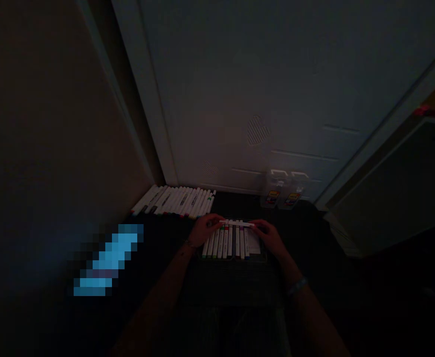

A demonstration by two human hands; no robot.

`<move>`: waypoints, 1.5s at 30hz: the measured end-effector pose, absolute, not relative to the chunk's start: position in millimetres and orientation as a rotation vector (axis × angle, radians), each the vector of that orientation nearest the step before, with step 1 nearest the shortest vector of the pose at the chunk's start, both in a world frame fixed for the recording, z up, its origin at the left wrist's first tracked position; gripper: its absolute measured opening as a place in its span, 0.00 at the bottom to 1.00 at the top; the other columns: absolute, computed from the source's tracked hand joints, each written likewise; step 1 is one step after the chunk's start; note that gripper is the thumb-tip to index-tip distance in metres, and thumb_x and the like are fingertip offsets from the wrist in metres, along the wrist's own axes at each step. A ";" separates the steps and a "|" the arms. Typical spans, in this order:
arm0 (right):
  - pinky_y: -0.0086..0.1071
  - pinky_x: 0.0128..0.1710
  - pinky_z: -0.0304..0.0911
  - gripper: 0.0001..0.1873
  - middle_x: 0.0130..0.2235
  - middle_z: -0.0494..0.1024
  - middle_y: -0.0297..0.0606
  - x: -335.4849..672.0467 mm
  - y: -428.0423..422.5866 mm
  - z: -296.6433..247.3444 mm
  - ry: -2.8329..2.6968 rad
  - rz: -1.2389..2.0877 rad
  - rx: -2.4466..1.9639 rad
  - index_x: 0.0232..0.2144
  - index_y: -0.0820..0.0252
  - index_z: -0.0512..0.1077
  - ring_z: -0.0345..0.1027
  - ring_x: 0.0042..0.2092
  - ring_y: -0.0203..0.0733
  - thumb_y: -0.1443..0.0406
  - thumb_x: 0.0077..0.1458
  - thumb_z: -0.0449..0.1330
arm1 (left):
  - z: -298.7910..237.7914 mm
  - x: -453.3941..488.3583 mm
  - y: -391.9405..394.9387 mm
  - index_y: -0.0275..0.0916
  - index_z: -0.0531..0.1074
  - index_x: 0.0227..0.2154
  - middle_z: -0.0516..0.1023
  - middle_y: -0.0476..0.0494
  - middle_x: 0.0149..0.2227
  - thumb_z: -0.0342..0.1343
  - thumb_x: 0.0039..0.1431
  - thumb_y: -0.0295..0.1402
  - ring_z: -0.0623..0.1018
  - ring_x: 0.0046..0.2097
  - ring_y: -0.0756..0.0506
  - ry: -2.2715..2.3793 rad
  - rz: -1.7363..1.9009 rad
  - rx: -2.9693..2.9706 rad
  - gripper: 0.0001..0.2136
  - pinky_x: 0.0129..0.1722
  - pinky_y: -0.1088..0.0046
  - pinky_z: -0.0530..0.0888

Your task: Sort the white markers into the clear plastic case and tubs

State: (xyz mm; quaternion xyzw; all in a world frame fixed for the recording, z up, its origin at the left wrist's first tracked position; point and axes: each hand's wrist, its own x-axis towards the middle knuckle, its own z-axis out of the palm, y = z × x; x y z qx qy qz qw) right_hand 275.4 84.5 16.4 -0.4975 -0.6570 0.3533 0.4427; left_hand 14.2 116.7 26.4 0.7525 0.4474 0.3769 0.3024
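A white marker [237,223] lies crosswise between my two hands, held level above a clear case [233,259]. My left hand [205,228] pinches its left end, and my right hand [266,234] pinches its right end. Below it, several white markers [217,245] stand side by side in the left part of the case. A few more markers [242,245] fill part of the right side, next to a pale bare patch [254,244]. Some have green, red or purple marks near their tops. The dim light hides finer detail.
A long row of white markers [182,201] lies at the back left by the wall. Two clear plastic containers with handles [271,191] stand at the back right, against a pale panel with a heart relief [257,130]. A pixelated bright blue patch [109,260] is at the left.
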 end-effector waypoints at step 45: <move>0.38 0.46 0.61 0.16 0.42 0.75 0.38 272.3 81.6 19.1 -1.639 0.792 -1.260 0.40 0.55 0.72 0.68 0.44 0.44 0.55 0.52 0.56 | 28.9 14.6 115.4 0.40 0.74 0.36 0.75 0.47 0.33 0.53 0.52 0.40 0.71 0.34 0.48 1.218 1.030 1.959 0.12 0.33 0.74 0.65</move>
